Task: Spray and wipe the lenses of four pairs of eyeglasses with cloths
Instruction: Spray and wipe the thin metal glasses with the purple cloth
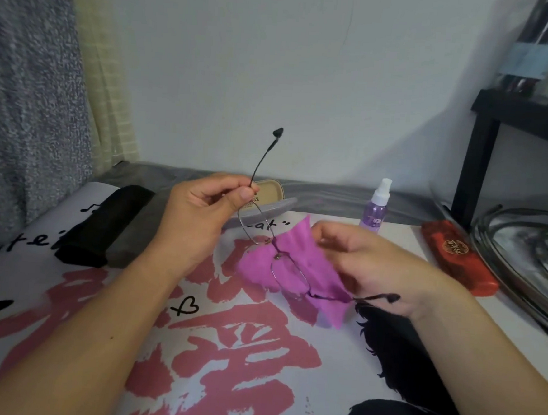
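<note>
Covering the surface, pink-and-black printed cloth (223, 349), pale wall (276, 61) behind

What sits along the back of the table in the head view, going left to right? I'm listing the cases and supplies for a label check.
Black case → grey case → tan case → purple spray bottle → red case.
</note>
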Demonstrator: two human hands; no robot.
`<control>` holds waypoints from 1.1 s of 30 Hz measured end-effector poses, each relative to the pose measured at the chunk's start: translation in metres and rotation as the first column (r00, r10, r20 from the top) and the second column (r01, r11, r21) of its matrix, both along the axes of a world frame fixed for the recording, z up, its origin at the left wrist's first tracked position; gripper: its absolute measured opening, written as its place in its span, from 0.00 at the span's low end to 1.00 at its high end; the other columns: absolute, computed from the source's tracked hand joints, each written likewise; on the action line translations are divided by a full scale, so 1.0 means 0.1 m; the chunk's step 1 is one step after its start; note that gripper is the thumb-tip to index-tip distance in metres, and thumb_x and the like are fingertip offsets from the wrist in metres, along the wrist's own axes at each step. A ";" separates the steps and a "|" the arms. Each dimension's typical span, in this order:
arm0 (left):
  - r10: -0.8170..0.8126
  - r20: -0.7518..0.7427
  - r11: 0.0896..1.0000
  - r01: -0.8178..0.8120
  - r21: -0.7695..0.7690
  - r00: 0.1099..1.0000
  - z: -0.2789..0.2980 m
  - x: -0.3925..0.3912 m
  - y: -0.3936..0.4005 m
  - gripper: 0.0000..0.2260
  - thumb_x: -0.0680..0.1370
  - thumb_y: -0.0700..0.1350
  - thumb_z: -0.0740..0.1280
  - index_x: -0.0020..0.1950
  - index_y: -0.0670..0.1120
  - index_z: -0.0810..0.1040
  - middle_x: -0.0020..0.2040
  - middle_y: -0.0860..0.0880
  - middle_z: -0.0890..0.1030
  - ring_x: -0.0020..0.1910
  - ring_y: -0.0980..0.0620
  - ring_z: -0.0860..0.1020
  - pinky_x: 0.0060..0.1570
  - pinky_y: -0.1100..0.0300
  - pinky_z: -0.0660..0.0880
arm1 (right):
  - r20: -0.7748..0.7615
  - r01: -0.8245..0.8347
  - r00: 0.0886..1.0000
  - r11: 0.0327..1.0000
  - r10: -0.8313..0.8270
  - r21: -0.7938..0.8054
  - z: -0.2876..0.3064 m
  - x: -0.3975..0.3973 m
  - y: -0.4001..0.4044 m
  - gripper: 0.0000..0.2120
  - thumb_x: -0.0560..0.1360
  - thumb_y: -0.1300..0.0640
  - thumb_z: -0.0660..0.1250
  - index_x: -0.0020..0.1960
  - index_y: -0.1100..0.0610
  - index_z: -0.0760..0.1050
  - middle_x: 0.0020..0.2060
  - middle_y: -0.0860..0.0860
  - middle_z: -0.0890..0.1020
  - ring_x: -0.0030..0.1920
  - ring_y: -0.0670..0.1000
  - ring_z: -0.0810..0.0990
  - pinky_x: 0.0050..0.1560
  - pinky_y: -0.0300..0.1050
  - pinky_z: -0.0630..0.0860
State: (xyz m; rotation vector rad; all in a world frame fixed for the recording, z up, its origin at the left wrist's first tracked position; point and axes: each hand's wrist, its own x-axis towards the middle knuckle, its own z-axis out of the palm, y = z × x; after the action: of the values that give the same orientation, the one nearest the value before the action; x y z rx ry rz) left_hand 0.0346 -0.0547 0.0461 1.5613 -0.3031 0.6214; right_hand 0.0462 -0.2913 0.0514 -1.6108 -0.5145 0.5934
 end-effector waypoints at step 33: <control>0.023 0.033 1.000 -0.023 0.019 0.999 -0.05 0.03 -0.08 0.10 0.76 0.33 0.71 0.47 0.48 0.84 0.41 0.58 0.86 0.43 0.62 0.82 0.49 0.69 0.76 | -0.233 0.092 0.968 0.996 -0.094 -0.023 -0.20 -0.12 0.34 0.06 0.76 0.70 0.69 0.45 0.62 0.82 0.36 0.55 0.82 0.37 0.49 0.81 0.41 0.40 0.77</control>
State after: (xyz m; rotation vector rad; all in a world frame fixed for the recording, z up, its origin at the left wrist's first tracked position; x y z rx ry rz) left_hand 0.0380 -0.0629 0.0414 1.5765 -0.3175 0.6646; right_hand 0.0339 -0.2575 0.0317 -1.5424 -0.2596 0.7055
